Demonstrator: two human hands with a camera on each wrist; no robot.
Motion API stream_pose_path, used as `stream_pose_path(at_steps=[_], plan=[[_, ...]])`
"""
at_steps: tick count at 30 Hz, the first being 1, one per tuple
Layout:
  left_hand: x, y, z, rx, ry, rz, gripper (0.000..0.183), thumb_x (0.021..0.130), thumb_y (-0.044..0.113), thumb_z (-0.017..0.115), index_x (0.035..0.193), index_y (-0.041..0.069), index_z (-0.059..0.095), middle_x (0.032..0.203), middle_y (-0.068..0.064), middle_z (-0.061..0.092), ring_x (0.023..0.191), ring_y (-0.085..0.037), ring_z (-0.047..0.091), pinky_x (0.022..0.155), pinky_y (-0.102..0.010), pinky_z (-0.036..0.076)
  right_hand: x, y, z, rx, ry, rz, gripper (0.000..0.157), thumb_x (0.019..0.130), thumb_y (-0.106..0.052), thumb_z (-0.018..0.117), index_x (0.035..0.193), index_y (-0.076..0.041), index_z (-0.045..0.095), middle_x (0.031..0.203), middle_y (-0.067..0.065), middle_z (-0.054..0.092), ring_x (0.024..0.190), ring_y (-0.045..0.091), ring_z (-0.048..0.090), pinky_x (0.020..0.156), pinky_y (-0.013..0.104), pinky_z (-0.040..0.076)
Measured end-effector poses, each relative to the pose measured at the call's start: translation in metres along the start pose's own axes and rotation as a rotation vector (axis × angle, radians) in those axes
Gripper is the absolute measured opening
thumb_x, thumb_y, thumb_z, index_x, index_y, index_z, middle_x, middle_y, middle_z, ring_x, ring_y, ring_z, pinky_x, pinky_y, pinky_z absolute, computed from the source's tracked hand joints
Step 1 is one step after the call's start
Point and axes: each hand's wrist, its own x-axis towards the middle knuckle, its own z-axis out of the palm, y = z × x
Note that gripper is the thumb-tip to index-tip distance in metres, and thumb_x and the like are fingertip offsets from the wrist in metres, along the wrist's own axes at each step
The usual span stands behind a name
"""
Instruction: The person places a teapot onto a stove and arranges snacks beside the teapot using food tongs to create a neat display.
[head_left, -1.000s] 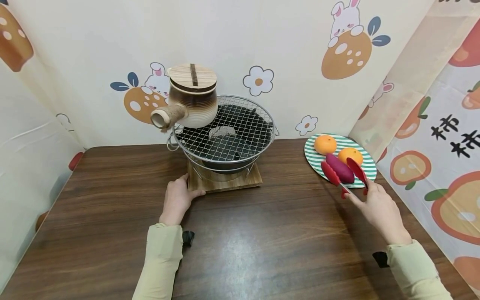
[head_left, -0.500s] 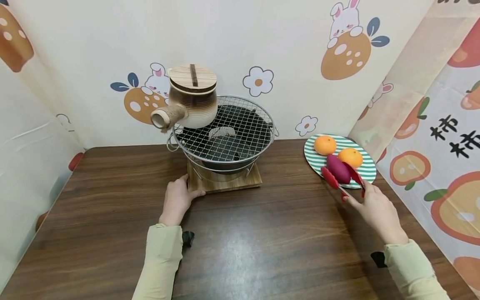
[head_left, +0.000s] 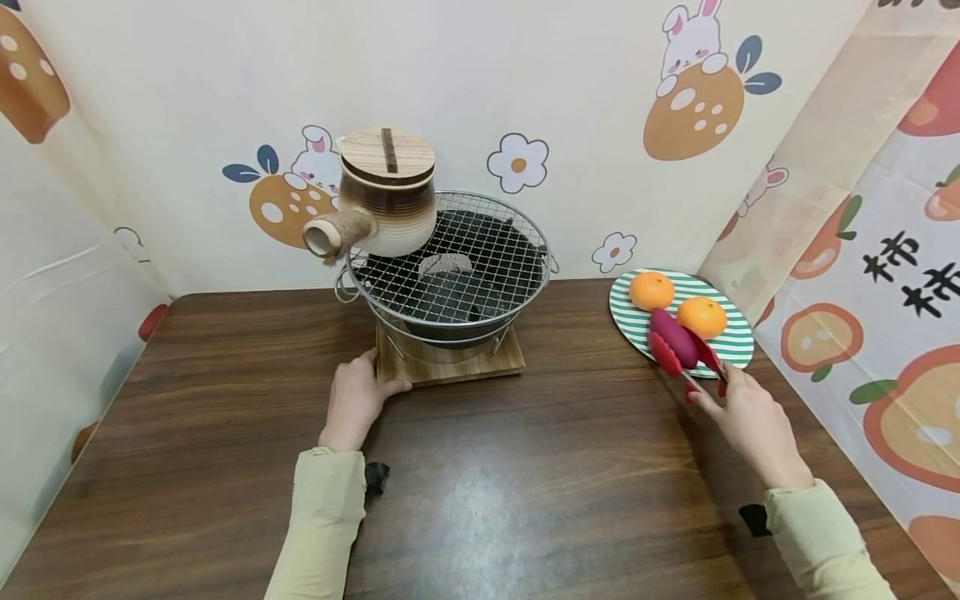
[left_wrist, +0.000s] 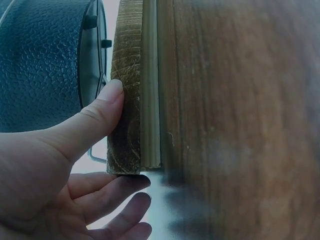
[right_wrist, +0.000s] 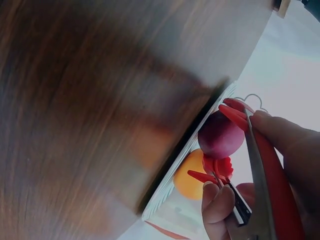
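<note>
My left hand (head_left: 356,400) holds the front left corner of the wooden board (head_left: 487,362) under the round grill (head_left: 495,275). In the left wrist view its thumb presses the board's edge (left_wrist: 126,140), with the fingers around the corner. My right hand (head_left: 761,429) grips red-tipped metal tongs (head_left: 665,356) at the right. Their red tips lie on either side of a purple sweet potato (head_left: 674,337), seen end-on between them in the right wrist view (right_wrist: 220,140). The sweet potato is over the front of a green-striped plate (head_left: 628,321), beside two mandarins (head_left: 651,291).
A brown and cream clay pot (head_left: 401,221) with a wooden lid (head_left: 408,152) stands on the left of the grill mesh, its rope-wrapped handle (head_left: 341,232) pointing forward left. Printed curtains (head_left: 570,100) border the dark wooden table (head_left: 465,475) at the back and sides.
The tongs' tips have drawn closer together around the sweet potato, which has turned a little and shifted slightly left. The right hand has moved slightly left; the left hand stays at the board.
</note>
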Motion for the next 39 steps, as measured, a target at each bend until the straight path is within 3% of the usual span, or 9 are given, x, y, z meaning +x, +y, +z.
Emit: stream_pose_path(at_steps=[20, 27, 39], plan=[[0.000, -0.001, 0.000, -0.001, 0.000, 0.005, 0.079, 0.078, 0.029, 0.079, 0.137, -0.012, 0.045, 0.129, -0.034, 0.055, 0.115, -0.045, 0.058, 0.093, -0.051, 0.050, 0.002, -0.005, -0.005, -0.009, 0.033, -0.012, 0.068, 0.088, -0.035, 0.069, 0.130, 0.012, 0.045, 0.096, 0.031, 0.057, 0.074, 0.039, 0.055, 0.063, 0.058, 0.048], [0.000, -0.001, 0.000, 0.005, -0.005, 0.003, 0.080, 0.078, 0.030, 0.079, 0.137, -0.013, 0.045, 0.128, -0.034, 0.056, 0.114, -0.045, 0.058, 0.093, -0.052, 0.050, 0.003, -0.011, -0.011, -0.009, 0.026, 0.014, 0.075, 0.087, -0.037, 0.069, 0.136, 0.012, 0.039, 0.116, 0.038, 0.052, 0.094, 0.051, 0.055, 0.079, 0.068, 0.046], [0.000, -0.001, 0.000, -0.003, -0.008, -0.004, 0.080, 0.078, 0.030, 0.079, 0.138, -0.012, 0.044, 0.129, -0.034, 0.055, 0.116, -0.045, 0.057, 0.094, -0.052, 0.049, 0.010, -0.032, -0.028, 0.001, 0.077, -0.014, 0.073, 0.089, -0.036, 0.067, 0.138, 0.010, 0.038, 0.124, 0.040, 0.050, 0.106, 0.055, 0.052, 0.085, 0.069, 0.044]])
